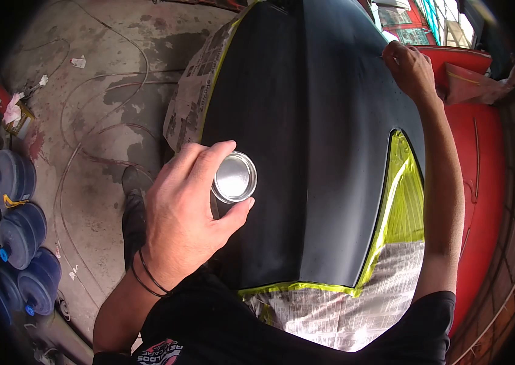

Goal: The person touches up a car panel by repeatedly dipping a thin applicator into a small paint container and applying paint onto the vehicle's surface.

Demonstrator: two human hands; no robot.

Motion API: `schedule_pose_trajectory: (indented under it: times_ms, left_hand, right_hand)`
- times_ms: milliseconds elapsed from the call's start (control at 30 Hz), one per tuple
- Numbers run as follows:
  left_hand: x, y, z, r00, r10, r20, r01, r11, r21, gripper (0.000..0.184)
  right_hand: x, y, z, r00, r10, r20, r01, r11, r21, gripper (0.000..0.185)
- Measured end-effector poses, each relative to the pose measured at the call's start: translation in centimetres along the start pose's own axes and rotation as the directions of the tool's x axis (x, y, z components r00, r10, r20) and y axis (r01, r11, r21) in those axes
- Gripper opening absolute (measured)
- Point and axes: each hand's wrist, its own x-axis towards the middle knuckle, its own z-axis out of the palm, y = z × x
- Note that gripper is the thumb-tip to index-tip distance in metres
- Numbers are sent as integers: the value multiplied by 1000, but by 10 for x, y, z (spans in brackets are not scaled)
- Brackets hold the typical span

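My left hand [181, 210] grips a small round silver tin [235, 176] between thumb and fingers, its shiny circular face turned up toward me. The tin is above a dark grey, matte car panel [269, 121] that looks like a hood. At the panel's far right edge, my right hand [412, 70] is closed with the fingertips pinched together. Whatever is in that pinch is too small to make out. Yellow-green masking tape [398, 176] and newspaper [391, 286] border the panel on the near and right sides.
More newspaper [193, 82] hangs along the panel's left edge. A thin hose [81, 143] loops over the stained concrete floor [111, 36]. Several blue water jugs [23, 234] lie at the left. A red car body [479, 201] stands close on the right, with a clear plastic bag [473, 85] near it.
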Motion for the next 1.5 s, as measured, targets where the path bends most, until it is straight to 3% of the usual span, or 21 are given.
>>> schedule_pose_trajectory:
  times_ms: [400,800,1300,1500]
  left_hand:
    - [4,1,-1,1000,3,12,-4,1000,15,76]
    - [2,1,-1,1000,-7,15,7,1000,21,75]
    - [3,2,-2,1000,-4,10,4,1000,-1,73]
    - [0,4,-2,1000,0,20,0,1000,16,73]
  right_hand:
    - [0,0,2,997,-60,-39,58,997,-43,14]
    - [0,-4,2,1000,-20,-7,19,997,-75,19]
    - [-7,-8,-5,998,62,-25,-60,995,76,20]
    - [-20,-27,-6,972,-55,-227,51,998,-25,17]
